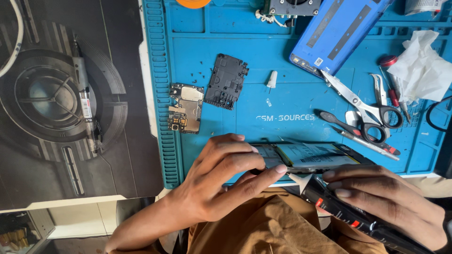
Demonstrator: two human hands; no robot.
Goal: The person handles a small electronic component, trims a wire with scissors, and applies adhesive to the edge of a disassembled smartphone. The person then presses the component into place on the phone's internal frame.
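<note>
Hands at near edge of the blue repair mat [207,141], on the opened phone [315,157].
I see left hand [221,181] grip pinching phone's left end; right hand [386,202] clamped on black glue tube [348,214], nozzle at phone edge. Open mat beyond; scissors [365,106] near right.

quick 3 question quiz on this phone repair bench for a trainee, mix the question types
1. True or false: the right hand holds a black glue tube with a white nozzle.
2. Which lies nearer the green and gold circuit board on the blue ribbed work mat? A) the black plastic cover plate B) the silver scissors with black handles
3. Fill in: the left hand steadies the opened ___ with its white battery.

Key: 1 true; 2 A; 3 phone
</note>
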